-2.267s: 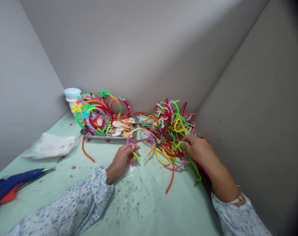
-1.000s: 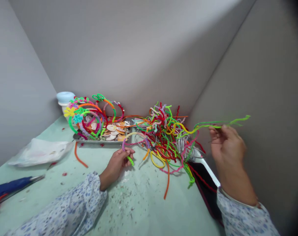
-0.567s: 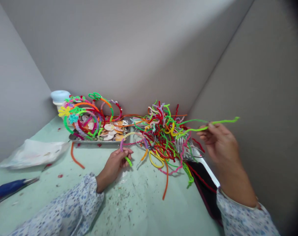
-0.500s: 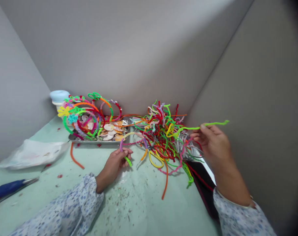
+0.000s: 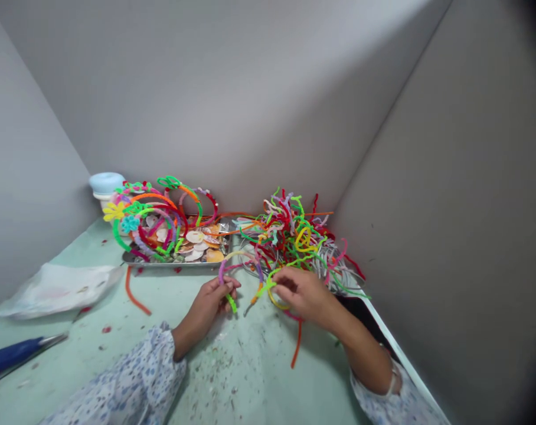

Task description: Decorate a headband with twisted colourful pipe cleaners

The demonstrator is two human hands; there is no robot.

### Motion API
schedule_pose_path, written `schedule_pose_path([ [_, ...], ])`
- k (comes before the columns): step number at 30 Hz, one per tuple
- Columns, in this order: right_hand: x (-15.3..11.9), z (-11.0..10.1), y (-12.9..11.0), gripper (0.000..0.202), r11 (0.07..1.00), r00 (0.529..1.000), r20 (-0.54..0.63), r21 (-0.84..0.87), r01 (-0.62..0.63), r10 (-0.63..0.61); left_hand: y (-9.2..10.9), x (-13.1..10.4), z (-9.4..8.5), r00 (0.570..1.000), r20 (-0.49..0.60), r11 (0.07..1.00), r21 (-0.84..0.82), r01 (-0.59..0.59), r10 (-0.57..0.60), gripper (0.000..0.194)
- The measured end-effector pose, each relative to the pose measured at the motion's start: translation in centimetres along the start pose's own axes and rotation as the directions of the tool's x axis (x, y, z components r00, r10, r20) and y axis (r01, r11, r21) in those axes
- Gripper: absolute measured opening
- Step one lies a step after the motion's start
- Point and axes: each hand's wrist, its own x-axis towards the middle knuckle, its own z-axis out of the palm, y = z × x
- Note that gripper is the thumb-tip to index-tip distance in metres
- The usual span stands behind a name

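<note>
Over the middle of the table, my left hand (image 5: 212, 301) is closed on one end of a curved headband (image 5: 241, 254) wrapped in purple, cream, orange and green pipe cleaner. The band's other end is wrapped in orange and shows a bare grey tip. My right hand (image 5: 303, 295) pinches a lime-green pipe cleaner (image 5: 268, 283) close to that orange end; whether the two touch I cannot tell. Behind my right hand lies a tangled heap of many-coloured pipe cleaners (image 5: 290, 224). Yellow-handled scissors (image 5: 277, 300) are partly hidden under the right hand.
A metal tray (image 5: 183, 265) at the back left holds shells and several finished headbands (image 5: 148, 218). Behind it stands a white tub with a light-blue lid (image 5: 107, 183). On the left lie a plastic bag (image 5: 58, 289) and blue-handled pliers (image 5: 15, 354). A dark flat object (image 5: 365, 319) lies at right.
My right hand has come left and down from beside the heap, bringing the lime-green pipe cleaner to the headband's orange end. My left hand keeps its hold on the headband.
</note>
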Motion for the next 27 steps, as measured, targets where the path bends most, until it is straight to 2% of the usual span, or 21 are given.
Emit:
schedule_pose_path([
  [2,-0.2,1.0,-0.3,0.008,0.99,0.992,0.1,-0.114,0.083,-0.072,0.0,0.1,0.0,1.0,-0.001,0.999,0.05,-0.002,0.003,0.026],
  [4,-0.4,1.0,-0.5,0.012,0.982,0.978,0.19,-0.148,0.116,-0.087,0.0,0.1,0.0,1.0,-0.015,0.995,0.1,0.001,0.0,0.027],
  [7,-0.2,-1.5,-0.6,0.014,0.996,0.963,0.268,-0.066,0.058,-0.038,0.0,0.2,0.3,0.998,-0.059,0.99,0.137,0.019,-0.011,0.03],
  [9,0.5,-4.5,0.0,0.016,0.997,0.993,0.099,-0.03,-0.069,0.071,0.2,0.1,0.5,0.996,-0.089,0.988,0.15,0.024,-0.011,0.033],
  [10,1.0,-6.1,0.6,0.018,0.991,0.991,-0.051,-0.043,-0.126,0.124,0.4,0.1,0.6,0.994,-0.106,0.987,0.157,0.026,-0.009,0.034],
  [11,1.7,-7.6,1.4,0.021,0.981,0.959,-0.232,-0.069,-0.18,0.16,0.5,0.0,0.7,0.992,-0.123,0.986,0.162,0.029,-0.009,0.036],
  [12,2.5,-9.0,2.3,0.023,0.961,0.914,-0.362,-0.124,-0.245,0.186,0.6,0.0,0.8,0.989,-0.145,0.986,0.165,0.032,-0.007,0.038],
  [13,3.3,-10.1,3.4,0.022,0.921,0.87,-0.442,-0.203,-0.333,0.217,0.7,0.0,0.8,0.986,-0.167,0.985,0.169,0.032,-0.004,0.04],
  [14,4.1,-10.9,4.6,0.021,0.864,0.85,-0.455,-0.278,-0.421,0.267,0.7,0.0,0.8,0.982,-0.189,0.984,0.177,0.033,0.001,0.041],
  [15,4.8,-11.4,5.7,0.019,0.809,0.845,-0.418,-0.334,-0.484,0.333,0.6,0.0,0.7,0.978,-0.207,0.981,0.191,0.031,0.01,0.042],
  [16,5.5,-11.7,6.8,0.016,0.796,0.85,-0.378,-0.346,-0.497,0.367,0.6,0.0,0.6,0.975,-0.221,0.978,0.208,0.025,0.022,0.042],
  [20,7.5,-11.2,10.0,0.007,0.781,0.84,-0.307,-0.324,-0.534,0.447,0.1,0.3,0.0,0.965,-0.246,0.964,0.264,-0.023,0.091,0.036],
  [24,8.5,-10.3,11.7,0.014,0.775,0.801,-0.32,-0.238,-0.585,0.506,0.0,0.3,-0.4,0.957,-0.254,0.947,0.316,-0.055,0.14,0.032],
  [27,8.5,-10.1,12.6,0.012,0.789,0.766,-0.348,-0.107,-0.605,0.54,0.3,0.2,-0.6,0.952,-0.254,0.926,0.37,-0.069,0.173,0.031],
])
